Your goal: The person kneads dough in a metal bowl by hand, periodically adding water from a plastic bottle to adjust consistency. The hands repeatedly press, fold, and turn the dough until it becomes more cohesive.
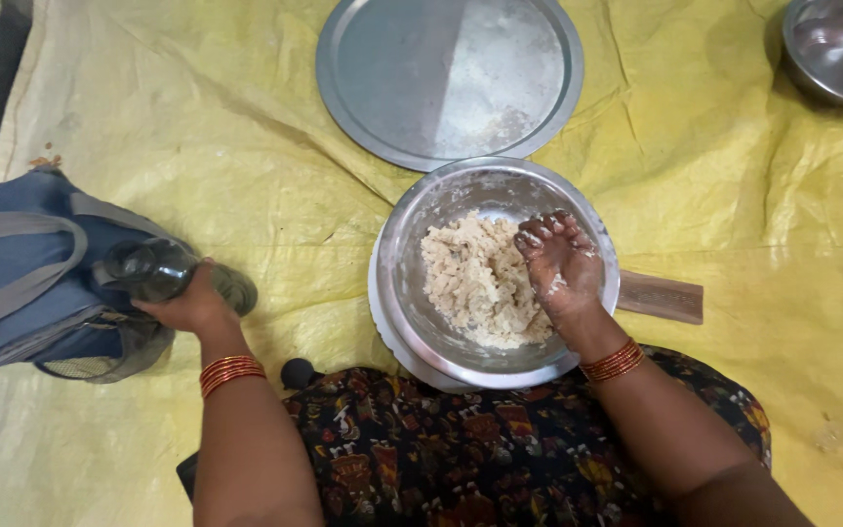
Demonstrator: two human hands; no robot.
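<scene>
The right hand [560,265] rests in the steel bowl [412,244], fingers spread and loosely curled, coated with flour, pressing on the crumbly dough [475,283] that lies just to its left in the bowl; it grips nothing firmly. The left hand [192,304] is closed around a dark glass bottle [153,268], held tilted beside the blue bag [21,263], well apart from the bowl.

The dough looks dry and broken into lumps, so in my judgement it wants liquid in small amounts; the bottle is best brought over the bowl's middle and tipped gently, a little at a time, while the right hand gathers the crumbs from the wall inward; the floury fingers should stay clear of the bottle's mouth. The bowl sits on a plate [382,322] on the yellow sheet [734,224]; beyond the right hand lies a flat round tray [382,59], and a wooden board [661,296] lies just to its right.
</scene>
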